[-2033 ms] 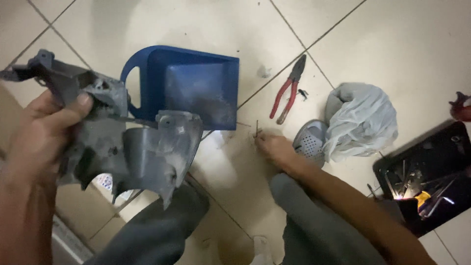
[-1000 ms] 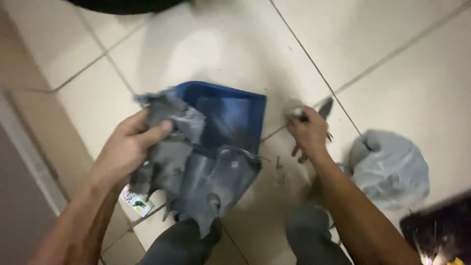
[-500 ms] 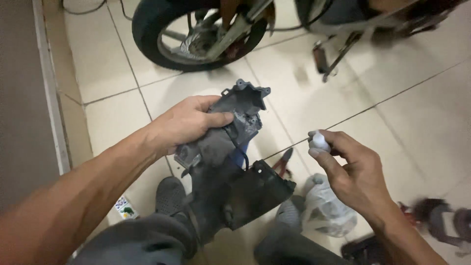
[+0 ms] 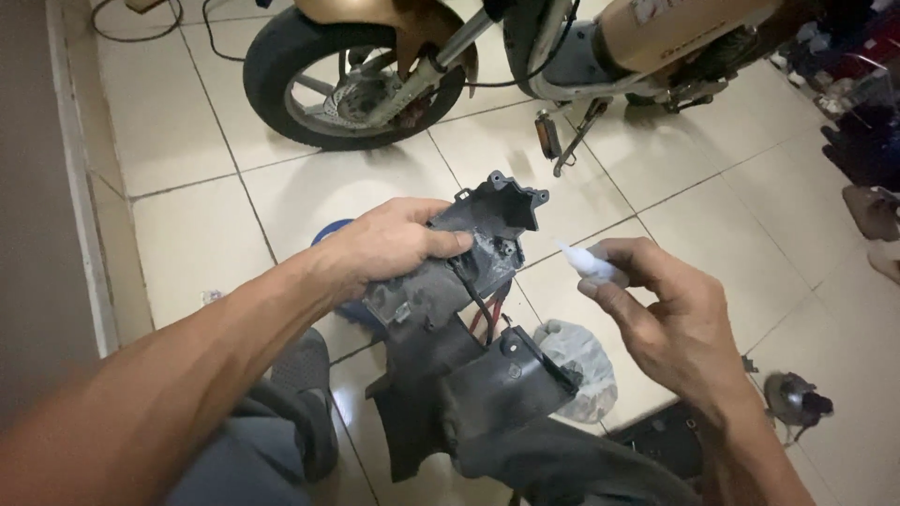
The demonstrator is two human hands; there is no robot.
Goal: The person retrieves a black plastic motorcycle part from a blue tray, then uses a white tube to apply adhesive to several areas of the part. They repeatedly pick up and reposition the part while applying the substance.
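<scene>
Gripping the dusty grey moulded-plastic motorcycle panel (image 4: 459, 309) at its upper edge, the left hand (image 4: 394, 245) steadies a stiff, seemingly light shell; the right hand (image 4: 656, 319) pinches a small white wad (image 4: 586, 262).

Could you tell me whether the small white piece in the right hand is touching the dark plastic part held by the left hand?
Apart. The head view shows bare floor tile between the white piece and the dark plastic part.

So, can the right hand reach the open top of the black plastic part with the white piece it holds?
Probably yes: the right hand holds the white piece beside the black plastic part, with nothing between.
</scene>
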